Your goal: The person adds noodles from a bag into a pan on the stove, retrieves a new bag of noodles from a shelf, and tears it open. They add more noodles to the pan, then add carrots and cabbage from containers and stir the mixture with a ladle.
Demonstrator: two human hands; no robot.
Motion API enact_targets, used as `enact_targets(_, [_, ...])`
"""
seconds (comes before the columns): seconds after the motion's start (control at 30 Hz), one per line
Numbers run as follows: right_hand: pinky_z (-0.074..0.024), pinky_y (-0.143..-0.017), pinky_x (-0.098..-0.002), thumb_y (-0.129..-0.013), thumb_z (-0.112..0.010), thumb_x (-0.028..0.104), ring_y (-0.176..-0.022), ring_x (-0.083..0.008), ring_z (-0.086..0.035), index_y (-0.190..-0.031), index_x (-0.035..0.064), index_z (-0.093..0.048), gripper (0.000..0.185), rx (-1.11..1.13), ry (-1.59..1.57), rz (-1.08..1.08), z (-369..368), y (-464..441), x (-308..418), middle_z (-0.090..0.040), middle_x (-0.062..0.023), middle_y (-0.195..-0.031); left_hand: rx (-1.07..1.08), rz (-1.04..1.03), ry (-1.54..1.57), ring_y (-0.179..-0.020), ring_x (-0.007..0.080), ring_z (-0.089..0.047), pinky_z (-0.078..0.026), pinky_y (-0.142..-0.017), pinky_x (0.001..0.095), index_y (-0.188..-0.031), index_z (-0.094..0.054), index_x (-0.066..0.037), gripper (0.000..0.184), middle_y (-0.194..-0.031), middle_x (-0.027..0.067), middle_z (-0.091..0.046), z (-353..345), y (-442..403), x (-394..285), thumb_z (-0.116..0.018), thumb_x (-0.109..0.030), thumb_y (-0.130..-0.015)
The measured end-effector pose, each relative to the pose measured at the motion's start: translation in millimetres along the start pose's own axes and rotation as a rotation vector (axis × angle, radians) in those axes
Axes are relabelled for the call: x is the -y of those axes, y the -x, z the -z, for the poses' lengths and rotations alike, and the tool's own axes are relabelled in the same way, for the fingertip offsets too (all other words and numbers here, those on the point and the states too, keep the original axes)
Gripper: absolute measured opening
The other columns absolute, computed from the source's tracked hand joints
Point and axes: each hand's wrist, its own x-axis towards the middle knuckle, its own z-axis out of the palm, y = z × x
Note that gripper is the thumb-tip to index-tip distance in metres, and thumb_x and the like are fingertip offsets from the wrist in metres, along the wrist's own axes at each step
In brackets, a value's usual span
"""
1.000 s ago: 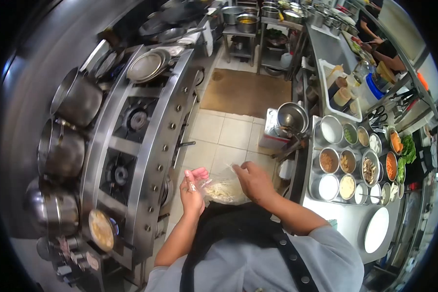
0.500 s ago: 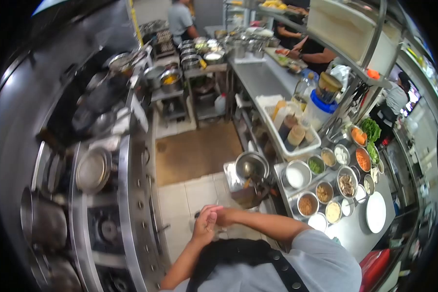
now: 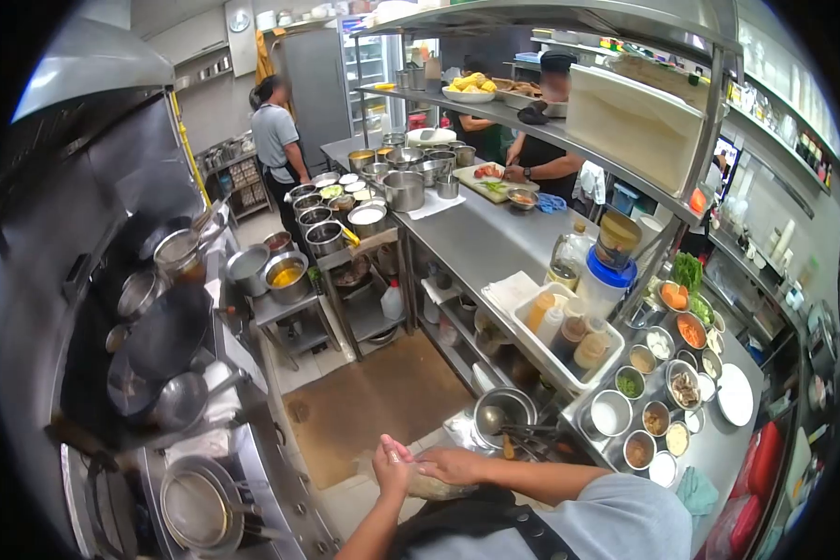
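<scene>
My left hand [image 3: 394, 469] is raised in front of my dark apron, its fingers curled together. Against its palm side my right hand [image 3: 450, 466] reaches across, and the two hands touch. Whatever lies between the fingers is hidden or too small to name. Just below them a pale, rumpled, partly see-through thing [image 3: 431, 487] shows; I cannot tell whether either hand holds it. Beyond my right forearm stands a metal pot [image 3: 504, 411] with a ladle and other utensils in it.
Pans and a wok [image 3: 166, 331] crowd the stove at left. On the right counter sit metal tubs of cut vegetables, a white plate [image 3: 735, 395] and a tray of squeeze bottles [image 3: 583, 359]. A brown mat [image 3: 373, 406] covers the floor. Co-workers stand at the far counter.
My view has tilted up, bringing the shelf and far kitchen into sight. My hands sit lower in the picture, still together, the right hand now more visible.
</scene>
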Motion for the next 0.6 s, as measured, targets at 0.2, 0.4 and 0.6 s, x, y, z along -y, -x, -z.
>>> enact_targets(0.2, [-0.0380, -0.100, -0.0444, -0.077, -0.068, 0.048, -0.125, -0.0377, -0.040, -0.128, 0.0050, -0.048, 0.070, -0.566, 0.285, 0.222, 45, -32, 27, -0.041, -0.0195, -0.135, -0.194, -0.020, 0.184, -0.046, 0.0079, -0.033, -0.027, -0.042, 0.0237, -0.067, -0.036, -0.010, 0.048, -0.053, -0.0021, -0.034, 12, -109, -2, -0.031, -0.043, -0.101])
enact_targets(0.4, [-0.0281, -0.105, -0.0459, -0.060, -0.077, 0.056, -0.125, -0.0346, -0.038, -0.138, 0.0028, -0.031, 0.105, -0.535, 0.588, 0.088, 94, -137, -11, -0.043, -0.0205, -0.130, -0.098, 0.070, 0.317, -0.046, 0.0083, -0.032, -0.026, -0.042, 0.0244, -0.065, -0.034, -0.010, 0.050, -0.053, -0.0011, -0.034, -11, -206, -37, -0.033, -0.045, -0.100])
enact_targets(0.6, [-0.0436, -0.083, -0.0452, -0.068, -0.073, 0.043, -0.091, -0.0358, -0.057, -0.121, 0.0096, -0.050, 0.066, -0.317, 0.194, 0.170, 162, -255, -72, -0.059, -0.0170, -0.089, 0.097, 0.043, 0.192, -0.048, 0.0091, -0.032, -0.027, -0.046, 0.0253, -0.065, -0.036, -0.010, 0.049, -0.053, -0.0012, -0.034, -52, -310, -45, -0.037, -0.045, -0.099])
